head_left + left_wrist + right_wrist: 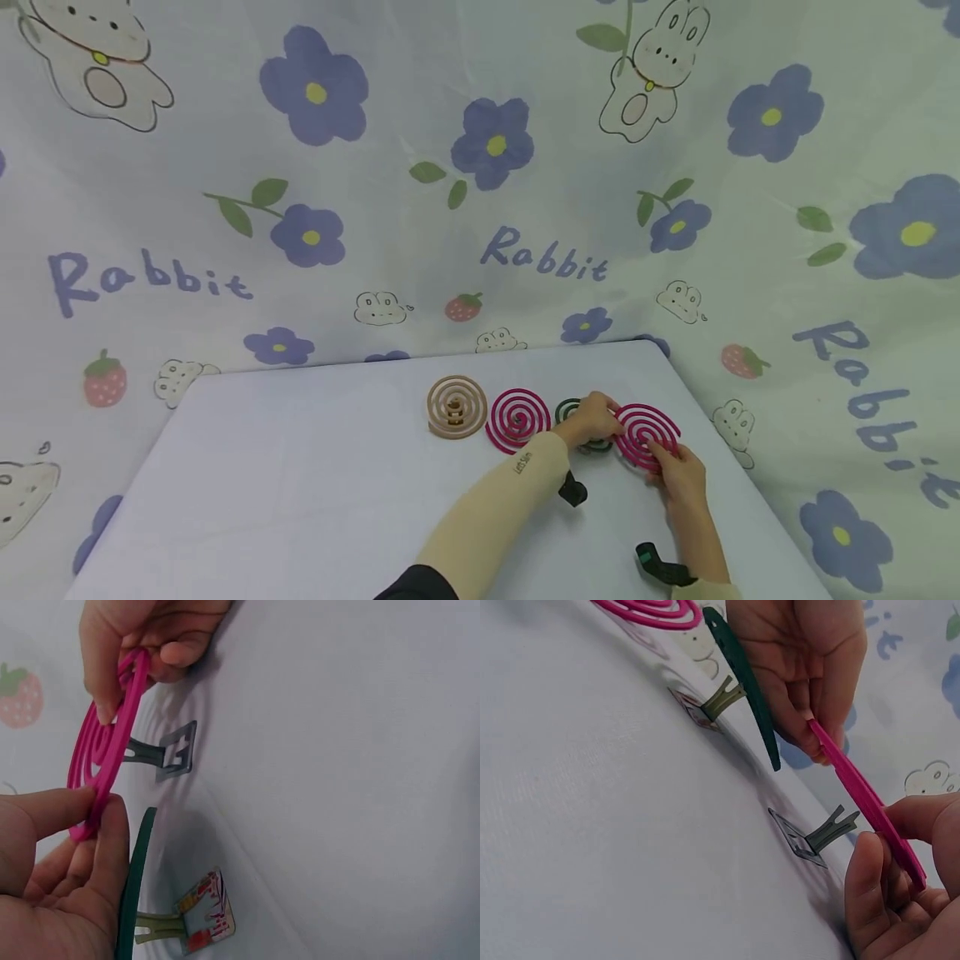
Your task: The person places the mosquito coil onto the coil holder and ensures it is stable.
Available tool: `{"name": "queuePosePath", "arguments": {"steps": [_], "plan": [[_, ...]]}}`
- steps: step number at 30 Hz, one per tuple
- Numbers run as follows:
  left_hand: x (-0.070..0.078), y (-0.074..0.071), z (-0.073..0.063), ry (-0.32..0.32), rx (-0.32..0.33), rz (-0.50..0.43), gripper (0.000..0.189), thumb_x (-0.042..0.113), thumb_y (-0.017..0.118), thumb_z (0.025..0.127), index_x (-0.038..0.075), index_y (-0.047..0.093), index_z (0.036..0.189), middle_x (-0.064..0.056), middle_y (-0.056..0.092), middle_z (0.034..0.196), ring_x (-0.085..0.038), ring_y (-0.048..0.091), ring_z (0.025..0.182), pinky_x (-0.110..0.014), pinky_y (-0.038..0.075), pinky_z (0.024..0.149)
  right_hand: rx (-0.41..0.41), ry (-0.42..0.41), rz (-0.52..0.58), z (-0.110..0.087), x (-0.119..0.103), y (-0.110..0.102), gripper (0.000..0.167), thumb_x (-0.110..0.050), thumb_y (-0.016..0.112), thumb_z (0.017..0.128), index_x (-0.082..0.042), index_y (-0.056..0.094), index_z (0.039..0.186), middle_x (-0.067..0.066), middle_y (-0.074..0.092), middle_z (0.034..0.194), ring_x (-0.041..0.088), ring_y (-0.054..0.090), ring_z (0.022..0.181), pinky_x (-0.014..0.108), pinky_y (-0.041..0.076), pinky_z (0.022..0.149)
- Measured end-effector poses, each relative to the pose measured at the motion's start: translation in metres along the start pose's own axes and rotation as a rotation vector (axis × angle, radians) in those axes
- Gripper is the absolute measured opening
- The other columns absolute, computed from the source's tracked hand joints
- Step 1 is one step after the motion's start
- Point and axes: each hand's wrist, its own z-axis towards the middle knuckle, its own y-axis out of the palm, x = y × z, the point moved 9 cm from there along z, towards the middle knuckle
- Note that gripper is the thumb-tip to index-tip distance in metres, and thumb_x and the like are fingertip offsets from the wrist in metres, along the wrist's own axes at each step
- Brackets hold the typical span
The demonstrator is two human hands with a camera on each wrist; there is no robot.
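Note:
A pink mosquito coil [642, 435] is pinched at opposite edges by both hands. My left hand [596, 417] grips its left edge with thumb and fingers; my right hand [681, 477] holds the lower right edge. Below the coil, in the right wrist view, a small metal stand [836, 829] rises from a flat cut-out plate, its forked prongs pointing up at the coil. Beside my left hand, a dark green coil [137, 885] sits over another forked stand [161, 927], whose plate carries a coloured print. In the head view my left hand partly hides this green coil.
Left of the green coil, a second pink coil [517, 419] and a tan coil [456, 407] stand in the same row along the back of the white table [300, 475]. A printed cloth [420, 242] hangs behind. Dark wrist camera mounts [573, 490] protrude near both forearms.

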Motion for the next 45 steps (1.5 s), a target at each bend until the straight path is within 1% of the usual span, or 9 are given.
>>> {"name": "queuePosePath", "arguments": {"steps": [4,8,11,15,19,27,36,40,45], "plan": [[0.002,0.006,-0.003,-0.005,-0.01,-0.041,0.031,0.0,0.077,0.08,0.001,0.069,0.11,-0.005,0.065,0.082,-0.013,0.064,0.063,-0.026,0.055,0.06,0.025,-0.006,-0.013,0.0,0.004,-0.008,0.063,-0.037,0.067,0.092,0.0,0.044,0.137,0.008,0.059,0.099,0.012,0.057,0.055,0.024,0.054,0.055],[0.003,0.006,-0.003,-0.004,0.004,-0.016,0.031,0.002,0.077,0.081,0.002,0.069,0.111,-0.004,0.065,0.082,-0.013,0.064,0.062,-0.025,0.054,0.06,0.017,-0.012,-0.004,0.0,0.004,-0.009,0.067,-0.039,0.069,0.09,0.003,0.043,0.135,0.006,0.059,0.095,0.012,0.057,0.054,0.024,0.054,0.054],[0.001,0.004,-0.003,-0.011,0.013,0.0,0.032,0.002,0.077,0.081,0.003,0.069,0.112,-0.004,0.065,0.082,-0.012,0.063,0.061,-0.025,0.053,0.059,0.007,-0.017,-0.003,0.0,0.003,-0.006,0.069,-0.04,0.069,0.09,0.003,0.042,0.136,0.007,0.059,0.095,0.012,0.057,0.054,0.024,0.054,0.055],[-0.002,0.001,-0.001,-0.018,0.015,-0.007,0.032,0.002,0.077,0.081,0.003,0.069,0.112,-0.003,0.065,0.082,-0.011,0.063,0.061,-0.024,0.053,0.059,0.007,-0.006,-0.009,0.0,0.002,-0.002,0.068,-0.04,0.069,0.09,0.002,0.042,0.136,0.008,0.058,0.097,0.013,0.057,0.054,0.024,0.054,0.055],[-0.003,0.005,0.002,-0.01,0.004,-0.017,0.032,0.002,0.077,0.081,0.003,0.069,0.112,-0.004,0.065,0.082,-0.011,0.063,0.061,-0.024,0.054,0.06,0.016,0.007,-0.009,0.0,0.004,-0.004,0.066,-0.037,0.069,0.091,0.002,0.043,0.137,0.008,0.059,0.097,0.012,0.057,0.054,0.024,0.053,0.054],[-0.004,0.001,0.004,-0.001,-0.004,0.012,0.031,0.003,0.075,0.083,0.001,0.067,0.113,-0.004,0.066,0.082,-0.011,0.064,0.063,-0.025,0.054,0.061,-0.016,0.008,0.001,0.003,0.001,0.002,0.065,-0.036,0.068,0.091,0.001,0.042,0.138,0.009,0.059,0.1,0.011,0.057,0.055,0.023,0.053,0.055],[-0.001,0.001,0.004,-0.01,-0.016,-0.018,0.032,0.002,0.074,0.083,0.0,0.066,0.114,-0.006,0.066,0.085,-0.013,0.063,0.063,-0.026,0.054,0.06,0.005,0.009,-0.018,0.003,-0.001,0.001,0.064,-0.036,0.067,0.093,0.001,0.042,0.139,0.016,0.056,0.111,0.011,0.057,0.057,0.023,0.053,0.055],[-0.001,0.001,0.006,-0.014,-0.019,-0.067,0.032,0.0,0.074,0.083,0.0,0.066,0.114,-0.006,0.065,0.084,-0.014,0.063,0.065,-0.027,0.055,0.062,0.011,0.012,0.01,0.005,-0.003,0.001,0.063,-0.037,0.067,0.092,-0.002,0.043,0.138,0.015,0.055,0.114,0.011,0.057,0.056,0.022,0.053,0.056],[-0.004,0.002,0.008,-0.043,-0.024,-0.135,0.031,-0.001,0.075,0.082,0.0,0.067,0.112,-0.006,0.064,0.083,-0.015,0.065,0.068,-0.029,0.056,0.065,0.018,0.009,0.024,0.005,-0.003,0.0,0.064,-0.039,0.067,0.091,-0.001,0.043,0.137,0.016,0.055,0.115,0.011,0.057,0.055,0.022,0.053,0.056]]}}
